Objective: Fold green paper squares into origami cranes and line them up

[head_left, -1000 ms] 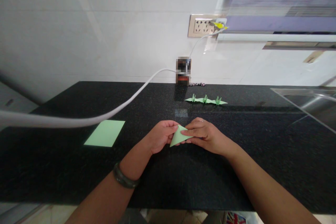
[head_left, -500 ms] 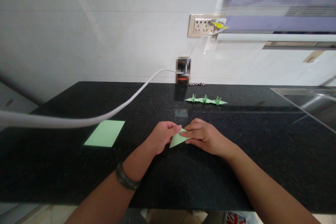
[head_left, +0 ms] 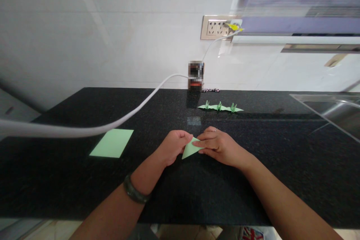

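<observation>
A light green paper folded into a triangle (head_left: 189,150) lies on the black granite counter (head_left: 84,180) between my hands. My left hand (head_left: 173,146) pinches its upper left edge with curled fingers. My right hand (head_left: 218,145) presses on its right side, fingers together and a ring on one finger. A flat green paper sheet (head_left: 111,142) lies to the left. Three small green folded paper cranes (head_left: 219,107) stand in a row farther back.
A thick white cable (head_left: 84,129) crosses above the counter from the left to a dark device (head_left: 196,75) by the wall. A wall socket (head_left: 215,27) holds a plug. A steel sink (head_left: 332,110) sits at the right.
The folded triangle has been lowered slightly and flattened against the counter; both hands have shifted a little down with it.
</observation>
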